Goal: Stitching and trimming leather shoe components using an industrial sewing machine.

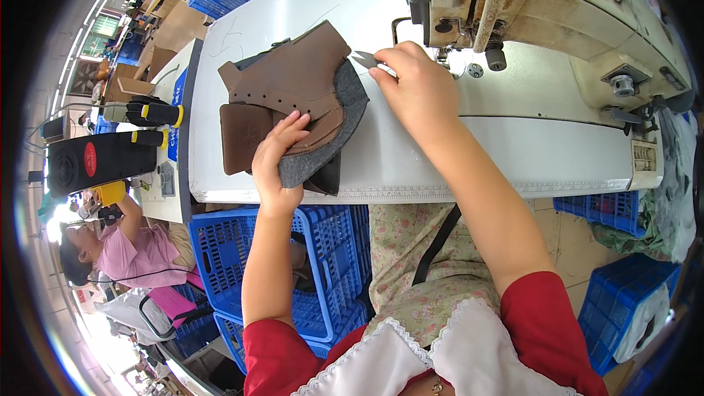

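Beyond my white lace-edged cloth collar (pixel 480 348), my left hand (pixel 274 160) lies slightly spread on a brown leather boot upper (pixel 286 77), grip unclear; my right hand (pixel 419 92) pinches pointed metal snips (pixel 365 60).

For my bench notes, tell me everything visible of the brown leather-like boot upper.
The brown leather-like boot upper has a row of small dark holes, a broad brown flap at lower left and dark grey felt-like material along its curved right edge. No sole shows. It lies on the flat white worktable, the person's bare left hand resting on its lower part.
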Action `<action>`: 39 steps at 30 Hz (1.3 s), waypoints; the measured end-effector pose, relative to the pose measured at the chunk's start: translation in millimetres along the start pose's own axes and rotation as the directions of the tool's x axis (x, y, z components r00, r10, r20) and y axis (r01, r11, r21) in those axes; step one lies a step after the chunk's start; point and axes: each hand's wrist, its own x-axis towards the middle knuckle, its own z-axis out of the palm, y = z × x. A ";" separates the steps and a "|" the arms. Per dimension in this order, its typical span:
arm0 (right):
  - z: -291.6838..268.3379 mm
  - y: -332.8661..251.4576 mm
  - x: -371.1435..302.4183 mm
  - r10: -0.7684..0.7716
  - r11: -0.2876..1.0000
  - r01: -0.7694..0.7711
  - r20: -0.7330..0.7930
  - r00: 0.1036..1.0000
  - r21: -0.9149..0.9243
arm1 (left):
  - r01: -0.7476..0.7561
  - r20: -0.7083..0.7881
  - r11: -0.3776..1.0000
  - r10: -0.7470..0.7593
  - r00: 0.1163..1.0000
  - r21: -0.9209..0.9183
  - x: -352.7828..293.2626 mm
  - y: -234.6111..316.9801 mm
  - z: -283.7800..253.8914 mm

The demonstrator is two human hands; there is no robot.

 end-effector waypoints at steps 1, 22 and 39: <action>1.3 -1.2 1.7 -0.012 1.000 0.012 0.001 1.000 0.005 | -0.010 0.002 1.000 0.010 1.000 -0.006 -0.3 -0.2 -0.2; -375.7 212.5 -114.0 0.072 0.825 -0.183 -0.222 0.972 -0.535 | 0.171 -0.158 0.973 -0.195 0.968 -0.153 -3.5 30.8 16.5; -72.4 -25.5 -83.3 -0.114 0.715 -0.276 0.497 0.860 0.642 | 0.202 -0.122 0.940 -0.175 0.977 0.275 -5.1 108.0 63.0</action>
